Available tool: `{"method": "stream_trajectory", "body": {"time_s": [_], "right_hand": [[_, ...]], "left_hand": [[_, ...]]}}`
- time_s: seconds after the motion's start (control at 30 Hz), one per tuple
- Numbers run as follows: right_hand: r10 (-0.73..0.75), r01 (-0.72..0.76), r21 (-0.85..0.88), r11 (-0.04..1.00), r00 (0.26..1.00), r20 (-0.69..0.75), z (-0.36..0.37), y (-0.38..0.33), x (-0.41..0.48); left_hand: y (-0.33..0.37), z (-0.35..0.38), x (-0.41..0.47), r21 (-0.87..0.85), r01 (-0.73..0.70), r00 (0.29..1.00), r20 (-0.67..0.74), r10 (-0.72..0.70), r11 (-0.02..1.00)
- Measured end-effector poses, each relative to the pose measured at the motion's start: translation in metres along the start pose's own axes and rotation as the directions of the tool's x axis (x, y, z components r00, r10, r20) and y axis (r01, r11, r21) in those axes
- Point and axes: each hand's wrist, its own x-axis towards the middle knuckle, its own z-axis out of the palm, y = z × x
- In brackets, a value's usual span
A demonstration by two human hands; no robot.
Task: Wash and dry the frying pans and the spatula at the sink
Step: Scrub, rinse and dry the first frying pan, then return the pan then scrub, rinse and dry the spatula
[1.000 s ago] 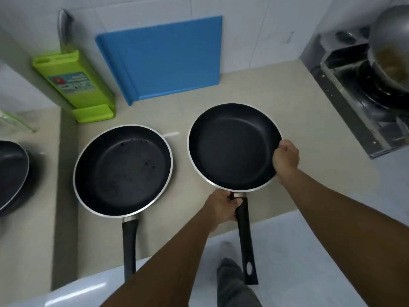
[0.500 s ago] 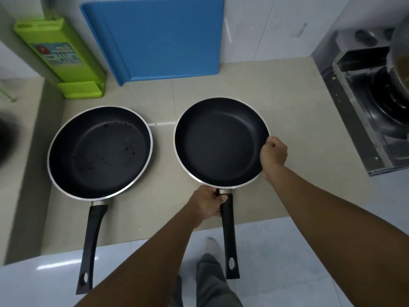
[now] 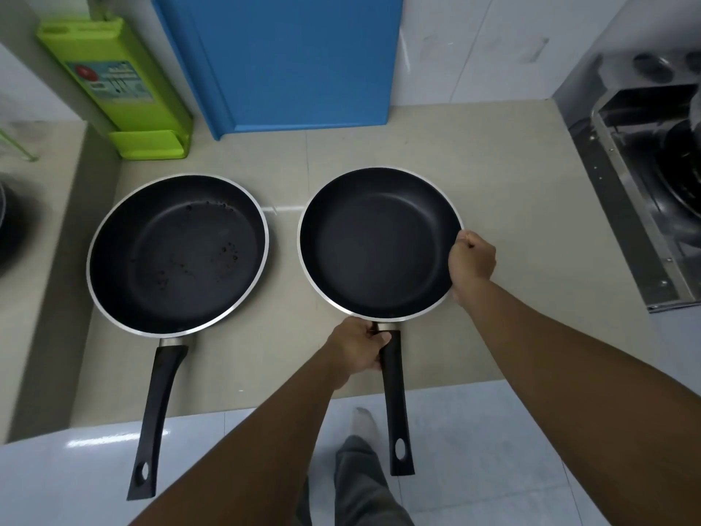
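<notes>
Two black frying pans with silver rims sit side by side on the beige counter [image 3: 493, 176]. The left pan [image 3: 178, 252] has dark burnt specks inside, and its handle sticks out over the counter's front edge. The right pan [image 3: 379, 241] looks clean inside. My left hand [image 3: 358, 349] grips the top of the right pan's black handle. My right hand [image 3: 471, 260] pinches that pan's right rim with curled fingers. No spatula is in view.
A blue cutting board [image 3: 288, 58] leans on the tiled wall behind the pans. A green knife block [image 3: 117, 85] stands at the back left. A steel stove [image 3: 652, 184] lies at the right. A dark pan's edge [image 3: 5, 222] shows at far left.
The view has swung left and down a little, so both pans sit more centrally. Both hands keep the same hold on the right pan, which stays in place beside the left pan.
</notes>
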Motion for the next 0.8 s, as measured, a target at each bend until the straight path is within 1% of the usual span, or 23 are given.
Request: {"method": "stream_trajectory", "body": {"time_s": [0.07,0.13,0.23,0.27,0.3,0.33,0.37,0.4,0.43,0.47,0.53,0.57,0.6,0.63,0.67,0.73,0.77,0.8], "right_hand": [[-0.005,0.006,-0.039,0.999,1.000,0.020,-0.001,-0.001,0.002],[-0.035,0.040,-0.116,0.992,0.998,0.043,-0.005,-0.003,0.004],[-0.116,0.131,-0.284,0.950,0.991,0.071,-0.009,-0.012,-0.001],[-0.177,0.184,-0.353,0.917,0.983,0.053,-0.010,-0.015,-0.003],[-0.283,0.276,-0.438,0.855,0.958,0.051,-0.010,-0.017,-0.008],[-0.421,0.405,-0.522,0.751,0.902,0.095,-0.010,-0.018,-0.014],[-0.541,0.540,-0.579,0.611,0.819,0.194,-0.010,-0.020,-0.023],[-0.607,0.651,-0.595,0.471,0.729,0.317,-0.008,-0.021,-0.030],[-0.633,0.733,-0.579,0.359,0.647,0.426,-0.004,-0.023,-0.039],[-0.628,0.789,-0.538,0.296,0.585,0.513,0.001,-0.027,-0.049],[-0.578,0.872,-0.436,0.222,0.477,0.662,0.017,-0.041,-0.074],[-0.558,0.900,-0.397,0.178,0.425,0.713,0.027,-0.049,-0.090],[-0.546,0.919,-0.375,0.124,0.379,0.748,0.040,-0.060,-0.112],[-0.526,0.927,-0.368,0.070,0.348,0.776,0.051,-0.068,-0.128],[-0.518,0.934,-0.358,0.013,0.313,0.796,0.063,-0.074,-0.143],[-0.523,0.946,-0.311,-0.092,0.220,0.823,0.094,-0.092,-0.186],[-0.525,0.946,-0.299,-0.123,0.193,0.829,0.110,-0.102,-0.208],[-0.521,0.950,-0.285,-0.128,0.180,0.834,0.127,-0.113,-0.230]], "left_hand": [[0.002,-0.002,0.001,0.020,0.007,1.000,-0.011,-0.007,1.000],[0.005,-0.005,-0.002,0.062,0.016,1.000,-0.014,-0.016,0.998],[0.018,-0.016,-0.012,0.245,0.023,1.000,0.005,-0.025,0.969],[0.022,-0.023,-0.018,0.310,0.019,1.000,0.009,-0.023,0.950],[0.027,-0.032,-0.025,0.369,0.005,1.000,0.002,-0.006,0.930],[0.031,-0.043,-0.032,0.421,-0.016,0.999,-0.020,0.026,0.907],[0.035,-0.055,-0.041,0.471,-0.037,0.996,-0.056,0.072,0.881],[0.038,-0.068,-0.049,0.517,-0.051,0.988,-0.099,0.119,0.854],[0.041,-0.082,-0.059,0.554,-0.053,0.977,-0.141,0.157,0.831],[0.045,-0.098,-0.068,0.583,-0.048,0.966,-0.179,0.186,0.811],[0.048,-0.132,-0.086,0.638,-0.043,0.944,-0.225,0.239,0.769],[0.049,-0.149,-0.094,0.673,-0.047,0.931,-0.238,0.277,0.738],[0.049,-0.170,-0.106,0.707,-0.042,0.917,-0.254,0.309,0.706],[0.052,-0.186,-0.115,0.738,-0.027,0.911,-0.260,0.321,0.674],[0.053,-0.202,-0.121,0.763,-0.017,0.909,-0.257,0.327,0.646],[0.053,-0.243,-0.144,0.796,-0.013,0.910,-0.242,0.338,0.605],[0.052,-0.262,-0.158,0.802,-0.019,0.905,-0.241,0.352,0.597],[0.050,-0.283,-0.171,0.806,-0.028,0.898,-0.239,0.369,0.591]]}}
